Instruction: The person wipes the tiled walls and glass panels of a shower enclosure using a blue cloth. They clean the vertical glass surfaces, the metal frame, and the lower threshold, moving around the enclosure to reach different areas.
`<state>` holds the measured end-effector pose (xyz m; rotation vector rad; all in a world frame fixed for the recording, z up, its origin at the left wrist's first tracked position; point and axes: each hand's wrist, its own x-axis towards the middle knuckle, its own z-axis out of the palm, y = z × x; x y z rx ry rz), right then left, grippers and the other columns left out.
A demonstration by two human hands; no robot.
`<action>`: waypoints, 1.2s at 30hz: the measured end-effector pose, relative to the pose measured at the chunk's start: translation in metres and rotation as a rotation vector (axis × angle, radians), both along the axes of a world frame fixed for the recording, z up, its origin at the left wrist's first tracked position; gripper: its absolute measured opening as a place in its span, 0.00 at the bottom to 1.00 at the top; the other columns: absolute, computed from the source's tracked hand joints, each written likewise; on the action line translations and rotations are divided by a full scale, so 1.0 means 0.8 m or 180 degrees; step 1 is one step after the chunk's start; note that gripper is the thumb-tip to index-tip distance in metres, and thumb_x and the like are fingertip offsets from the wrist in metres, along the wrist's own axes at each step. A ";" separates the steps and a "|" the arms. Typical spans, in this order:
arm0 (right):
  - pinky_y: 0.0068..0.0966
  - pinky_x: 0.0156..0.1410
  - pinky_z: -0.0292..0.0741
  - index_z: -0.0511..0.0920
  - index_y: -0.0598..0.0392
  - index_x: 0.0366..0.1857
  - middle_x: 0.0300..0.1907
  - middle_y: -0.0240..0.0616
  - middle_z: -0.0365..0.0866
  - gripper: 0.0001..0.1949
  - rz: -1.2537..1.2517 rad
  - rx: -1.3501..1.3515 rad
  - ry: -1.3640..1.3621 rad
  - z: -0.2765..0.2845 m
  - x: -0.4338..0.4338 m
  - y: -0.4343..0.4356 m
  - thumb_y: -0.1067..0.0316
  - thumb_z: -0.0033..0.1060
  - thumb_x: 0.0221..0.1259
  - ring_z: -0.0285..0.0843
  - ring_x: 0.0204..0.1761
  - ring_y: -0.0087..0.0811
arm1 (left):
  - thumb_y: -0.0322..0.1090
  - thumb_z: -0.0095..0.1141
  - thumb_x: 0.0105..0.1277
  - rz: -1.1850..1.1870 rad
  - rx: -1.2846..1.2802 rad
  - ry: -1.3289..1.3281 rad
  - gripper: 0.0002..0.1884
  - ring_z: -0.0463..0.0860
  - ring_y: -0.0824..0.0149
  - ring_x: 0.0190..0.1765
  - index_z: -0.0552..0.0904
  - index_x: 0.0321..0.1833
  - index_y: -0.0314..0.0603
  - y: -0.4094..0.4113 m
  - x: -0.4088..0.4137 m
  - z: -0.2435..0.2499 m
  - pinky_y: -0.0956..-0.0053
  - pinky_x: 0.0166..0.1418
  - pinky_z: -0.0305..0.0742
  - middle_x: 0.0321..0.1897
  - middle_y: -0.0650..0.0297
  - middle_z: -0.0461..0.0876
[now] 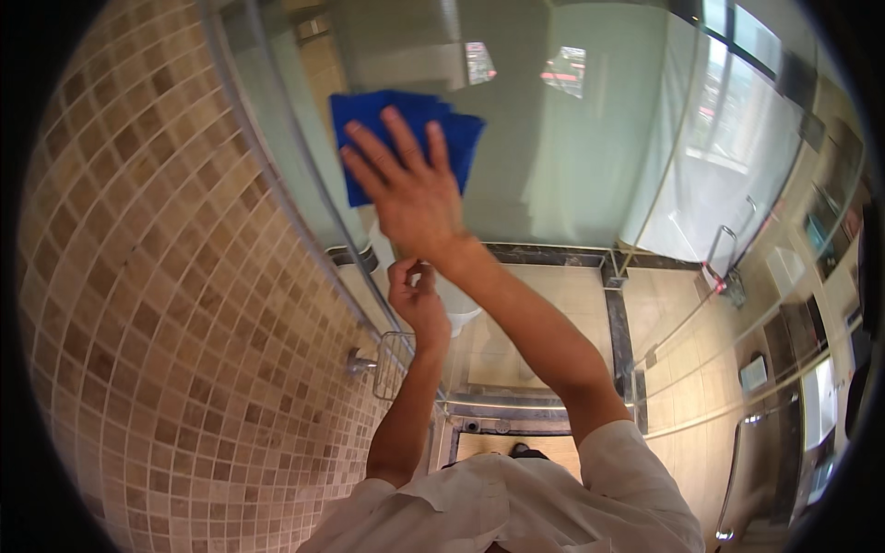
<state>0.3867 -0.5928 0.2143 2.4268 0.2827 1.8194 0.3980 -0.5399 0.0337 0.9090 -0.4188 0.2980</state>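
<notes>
My right hand (411,186) lies spread on a folded blue cloth (404,107), pressing it to the upright glass panel (498,159) before me. The cloth's corners fan out past my fingers. Just below the right wrist, my left hand (418,301) is raised with its fingers curled in toward the thumb. Nothing shows in it, though the right forearm overlaps its fingertips. Part of a white toilet bowl (462,314) is visible through the glass, behind my arms.
A mosaic tile wall (159,290) runs along my left. From it juts a metal wire basket (394,366), close to my left forearm. To the right are more glass, a metal door handle (733,470) and a pale curtain (691,180). A dark stone sill (511,404) crosses the floor.
</notes>
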 end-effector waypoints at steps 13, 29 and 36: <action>0.55 0.83 0.52 0.75 0.56 0.70 0.82 0.35 0.62 0.29 -0.0005 -0.0329 0.0317 -0.047 0.054 0.055 0.67 0.57 0.61 0.53 0.84 0.46 | 0.20 0.58 0.70 0.0454 -0.0340 0.0016 0.09 0.76 0.74 0.41 0.80 0.51 0.37 0.093 -0.016 0.009 0.79 0.44 0.71 0.39 0.66 0.80; 0.58 0.85 0.31 0.77 0.46 0.72 0.80 0.37 0.67 0.26 -0.1206 0.0704 -0.0200 -0.257 -0.166 -0.137 0.60 0.60 0.68 0.46 0.85 0.56 | 0.20 0.58 0.70 -0.0259 0.0486 -0.0014 0.10 0.78 0.71 0.49 0.80 0.52 0.35 0.037 -0.035 -0.009 0.74 0.53 0.75 0.46 0.64 0.81; 0.69 0.82 0.34 0.68 0.55 0.78 0.83 0.52 0.57 0.32 -0.1669 0.1380 -0.1197 -0.208 -0.193 -0.178 0.64 0.60 0.68 0.39 0.85 0.68 | 0.21 0.58 0.70 -0.0461 0.0847 -0.0537 0.10 0.79 0.71 0.50 0.81 0.53 0.37 -0.011 -0.059 0.006 0.74 0.52 0.75 0.48 0.65 0.81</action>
